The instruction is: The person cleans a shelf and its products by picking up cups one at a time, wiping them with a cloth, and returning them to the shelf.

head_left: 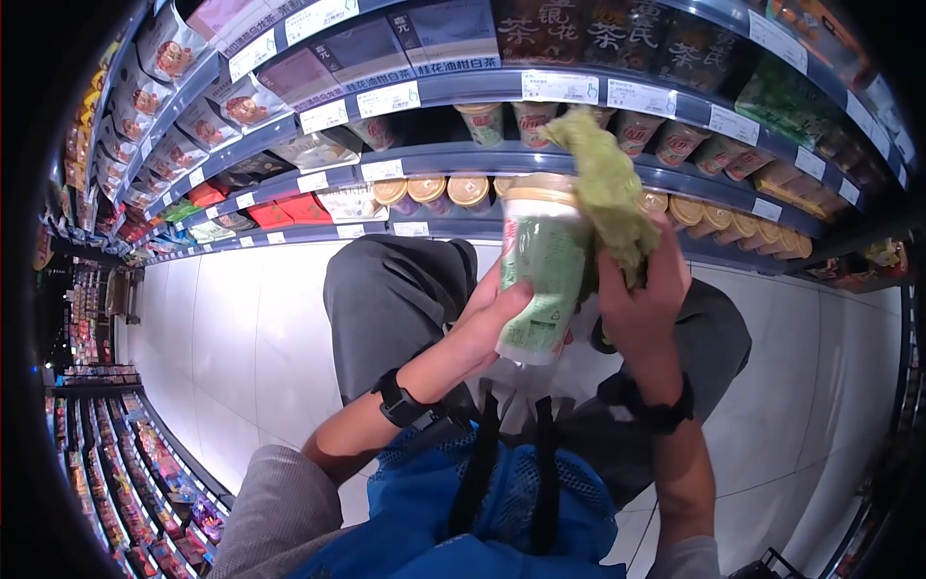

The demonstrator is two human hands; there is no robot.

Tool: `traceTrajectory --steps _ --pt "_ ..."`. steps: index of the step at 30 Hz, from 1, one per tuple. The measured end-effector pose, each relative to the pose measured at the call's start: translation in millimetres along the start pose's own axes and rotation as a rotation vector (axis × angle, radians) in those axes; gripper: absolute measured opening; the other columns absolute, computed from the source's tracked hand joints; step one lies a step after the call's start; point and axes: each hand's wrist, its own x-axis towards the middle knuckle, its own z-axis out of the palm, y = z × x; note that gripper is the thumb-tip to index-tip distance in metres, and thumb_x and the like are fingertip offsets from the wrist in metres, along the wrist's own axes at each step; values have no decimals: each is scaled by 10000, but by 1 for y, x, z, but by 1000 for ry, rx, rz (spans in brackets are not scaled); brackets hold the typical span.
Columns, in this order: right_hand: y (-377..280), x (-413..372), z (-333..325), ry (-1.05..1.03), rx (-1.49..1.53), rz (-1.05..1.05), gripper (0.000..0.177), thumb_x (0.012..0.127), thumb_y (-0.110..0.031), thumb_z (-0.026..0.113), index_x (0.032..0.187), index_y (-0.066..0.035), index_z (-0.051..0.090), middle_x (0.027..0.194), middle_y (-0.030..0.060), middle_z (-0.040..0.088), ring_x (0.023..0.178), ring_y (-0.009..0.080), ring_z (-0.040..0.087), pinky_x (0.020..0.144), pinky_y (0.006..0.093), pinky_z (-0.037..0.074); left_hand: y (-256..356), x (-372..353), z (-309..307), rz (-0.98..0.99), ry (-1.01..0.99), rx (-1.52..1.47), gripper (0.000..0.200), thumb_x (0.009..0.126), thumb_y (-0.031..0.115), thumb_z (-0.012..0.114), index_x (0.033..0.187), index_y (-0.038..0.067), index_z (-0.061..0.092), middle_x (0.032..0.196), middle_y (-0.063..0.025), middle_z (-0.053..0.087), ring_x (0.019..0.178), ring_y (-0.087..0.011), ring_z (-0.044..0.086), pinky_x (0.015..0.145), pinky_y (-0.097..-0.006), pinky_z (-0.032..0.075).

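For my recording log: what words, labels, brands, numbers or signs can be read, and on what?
"桂花油柑白茶": grey-purple tea boxes
"茶": dark tea packages; their other characters are uncertain
Triangular recycling mark, no words: held green cup
Too small or blurred: the cup's print, shelf price tags, remaining packaging
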Motion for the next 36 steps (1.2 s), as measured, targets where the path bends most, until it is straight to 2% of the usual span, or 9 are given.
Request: traceTrajectory --steps 3,6,10,14,16,24,26,29,36 --pt "-16 -23 2 -70 105 365 268 740 -14 604 999 15 542 828 170 599 735 349 611 672 336 495 7 2 14 153 57 36 786 815 450 622 1369 26 261 1161 -123 518 1074 -210 525 814 -335 491" --pt "-40 -52 13 174 312 501 276 781 -24 579 1047 41 540 864 121 614 753 192 614 677 319 476 12 2 14 177 54 189 734 836 432 591 1355 -4 309 1200 -125 519 1113 -185 498 905 -306 423" --pt "-51 -75 4 210 306 547 284 786 -33 576 1052 55 531 875 132 620 769 202 619 696 320 480 0 -3 14 320 130 324 696 857 431 548 1343 -22 341 1248 -123 497 1140 -172 474 965 -297 361" --pt "-47 -89 -1 31 149 265 372 751 -13 594 1102 82 517 992 190 611 846 235 633 763 321 485 -6 -12 9 119 55 114 630 864 291 577 1352 -15 323 1295 -94 456 1193 -171 424 1002 -305 317" --pt "-49 -77 -3 126 96 67 348 667 26 631 1002 36 535 856 216 572 734 382 584 669 396 485 -10 -14 17 91 -3 238 645 828 198 628 1352 -12 315 1311 -94 436 1197 -170 418 1004 -311 320" --pt "-32 -34 -35 191 153 151 281 742 18 583 1019 37 537 842 142 574 738 257 590 656 301 467 -10 -28 0 -22 -257 113 658 789 288 654 1309 -13 385 1233 -116 516 1121 -173 499 960 -310 387" --pt "-42 -32 -26 340 497 608 251 773 21 538 1023 34 534 840 118 576 779 194 585 686 283 462 -9 -24 5 -6 -293 123 720 785 335 657 1332 -15 344 1258 -122 497 1133 -184 497 970 -315 382" --pt "-46 -61 -2 115 393 586 329 816 7 520 1142 26 475 1032 106 565 944 164 546 824 294 433 -16 -14 17 201 89 128 747 818 382 606 1359 -11 273 1281 -142 467 1144 -207 496 964 -327 394" --pt "-47 -85 22 90 1006 1103 356 865 -36 465 1217 9 441 1188 92 519 1093 165 498 932 302 386 -7 -2 5 326 83 -44 644 876 370 540 1336 -13 303 1250 -149 488 1116 -206 518 946 -328 418"
